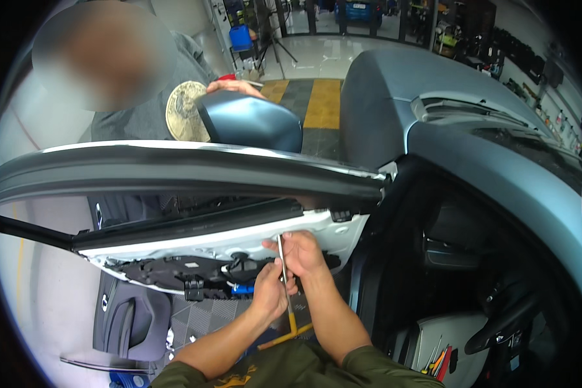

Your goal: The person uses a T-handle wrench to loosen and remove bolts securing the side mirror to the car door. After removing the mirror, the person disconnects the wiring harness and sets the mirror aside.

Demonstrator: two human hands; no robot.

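Note:
Both of my hands are on a T-handle wrench (293, 319) with a silver shaft and a yellow crossbar. My left hand (269, 289) is closed round the middle of the shaft. Higher up, my right hand (302, 254) grips near the tip, which is up against the white inner side of an open car door (252, 238); my fingers hide what it meets. The door has its trim off, baring black parts. Just beyond the door's window frame, a co-worker's hand (236, 86) rests on a blue-grey side mirror (255, 123).
A dark door trim panel (136, 317) stands on the floor at left. To the right are the car's blue-grey front fender (375, 97), the steering wheel (504, 326) and a light seat with red- and yellow-handled tools (441, 363). A tripod (275, 48) stands far back.

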